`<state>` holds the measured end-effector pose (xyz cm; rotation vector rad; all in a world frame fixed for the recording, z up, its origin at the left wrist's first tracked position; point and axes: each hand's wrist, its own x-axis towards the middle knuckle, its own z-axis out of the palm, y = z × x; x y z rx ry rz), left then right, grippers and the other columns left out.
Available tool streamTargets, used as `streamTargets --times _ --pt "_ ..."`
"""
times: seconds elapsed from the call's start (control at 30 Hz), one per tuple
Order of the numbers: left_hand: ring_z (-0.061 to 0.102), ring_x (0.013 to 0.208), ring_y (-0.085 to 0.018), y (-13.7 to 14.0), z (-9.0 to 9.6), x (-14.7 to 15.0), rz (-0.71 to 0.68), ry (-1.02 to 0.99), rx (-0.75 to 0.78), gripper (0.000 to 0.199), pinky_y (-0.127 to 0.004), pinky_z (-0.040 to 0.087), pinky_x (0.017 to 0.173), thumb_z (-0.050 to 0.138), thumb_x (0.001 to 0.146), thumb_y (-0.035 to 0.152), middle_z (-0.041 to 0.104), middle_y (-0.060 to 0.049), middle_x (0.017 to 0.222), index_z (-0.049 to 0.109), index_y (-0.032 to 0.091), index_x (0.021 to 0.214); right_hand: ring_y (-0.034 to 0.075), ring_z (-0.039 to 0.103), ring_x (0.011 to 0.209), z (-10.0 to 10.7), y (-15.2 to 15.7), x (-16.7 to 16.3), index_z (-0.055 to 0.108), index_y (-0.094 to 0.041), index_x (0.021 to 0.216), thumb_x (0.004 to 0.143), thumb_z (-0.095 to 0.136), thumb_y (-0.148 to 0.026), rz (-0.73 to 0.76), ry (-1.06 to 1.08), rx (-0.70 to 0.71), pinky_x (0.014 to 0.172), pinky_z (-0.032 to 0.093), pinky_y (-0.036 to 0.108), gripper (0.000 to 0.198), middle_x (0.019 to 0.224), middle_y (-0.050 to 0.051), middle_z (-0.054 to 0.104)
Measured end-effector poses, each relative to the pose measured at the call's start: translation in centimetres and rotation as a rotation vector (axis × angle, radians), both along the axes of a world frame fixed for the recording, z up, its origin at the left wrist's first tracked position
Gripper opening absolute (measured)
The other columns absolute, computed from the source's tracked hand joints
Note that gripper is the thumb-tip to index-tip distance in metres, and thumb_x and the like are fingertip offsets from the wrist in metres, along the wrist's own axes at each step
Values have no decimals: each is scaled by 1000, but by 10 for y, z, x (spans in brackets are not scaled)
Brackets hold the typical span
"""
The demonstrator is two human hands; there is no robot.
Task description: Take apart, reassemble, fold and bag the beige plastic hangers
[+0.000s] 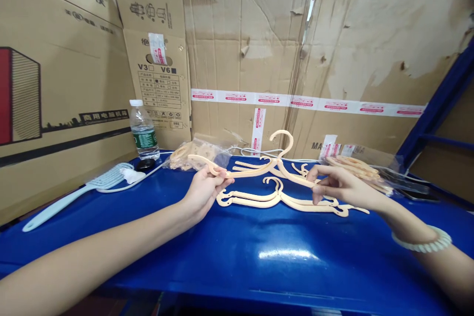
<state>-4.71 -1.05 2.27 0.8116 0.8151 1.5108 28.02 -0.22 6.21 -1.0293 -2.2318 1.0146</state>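
A cream plastic clothes hanger [283,145] is held up above the blue table, its hook pointing upward. My left hand [207,190] pinches its left arm between thumb and fingers. At the other end, my right hand [333,185] grips the right arm, covering that tip. Beneath it, more hangers of the same colour [255,202] lie side by side on the table with their hooks toward the back. Some loose hanger pieces [244,165] show behind the raised one, partly hidden by it.
Clear plastic bags of cream hanger parts lie at back left [202,153] and back right [355,168]. A water bottle [144,131], a light blue hairbrush [81,195] and a black round object [146,165] stand left. A phone [420,196] lies right. Cardboard walls [244,59] enclose the blue table [229,256].
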Motion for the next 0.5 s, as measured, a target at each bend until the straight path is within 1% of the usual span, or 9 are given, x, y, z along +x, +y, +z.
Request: streamTargets --times 0.07,0.17,0.27,0.33,0.37,0.4,0.43,0.47,0.5 --pt "68 70 -10 0 0 1 33 16 27 23 -21 56 80 59 79 -6 65 0 72 56 14 69 21 69 72 2 0 1 48 -21 91 88 61 -48 -6 30 -50 68 52 33 31 72 6 72" --pt "70 76 -11 -1 2 3 41 56 54 17 -20 56 81 61 82 0 68 -2 79 59 14 73 21 69 70 5 2 2 49 -21 87 84 65 -50 -48 53 -92 69 53 35 33 70 5 71" --pt "69 69 -12 -8 1 7 -9 121 37 6 -22 57 74 66 81 9 68 -3 82 62 13 79 21 68 68 8 5 6 50 -20 86 82 66 -51 -72 77 -86 67 53 35 34 69 4 70" --pt "69 66 -14 -18 -2 10 -101 279 58 7 -25 57 70 69 79 12 67 -3 79 62 12 78 20 67 67 8 7 11 51 -19 87 83 66 -48 -56 97 -78 67 52 34 33 71 5 70" --pt "69 67 -15 -24 -4 12 -177 466 133 6 -26 56 69 68 80 15 66 -2 79 62 13 79 19 67 67 8 8 13 51 -19 88 84 67 -46 -38 98 -86 67 52 33 32 72 5 70" --pt "69 71 -17 -31 -6 13 -270 697 280 3 -27 56 69 65 81 15 67 -3 80 62 14 82 18 66 68 8 9 15 51 -18 89 84 67 -44 -17 85 -105 67 51 32 30 73 5 70" --pt "68 77 -18 -38 -7 14 -340 898 487 3 -29 55 72 62 82 15 67 -4 84 63 15 85 17 66 69 8 9 17 52 -18 89 85 67 -41 7 62 -136 67 51 31 28 73 5 70" --pt "67 84 -20 -45 -8 15 -403 1069 709 6 -31 55 77 60 83 14 68 -5 88 64 16 88 17 66 70 7 9 18 51 -18 90 85 67 -39 28 30 -178 66 50 29 27 74 5 70" --pt "66 88 -20 -51 -9 16 -446 1173 906 8 -32 54 80 58 85 14 68 -6 90 64 16 90 17 66 70 7 8 18 51 -19 89 84 68 -38 45 -6 -223 65 50 28 26 75 5 70"
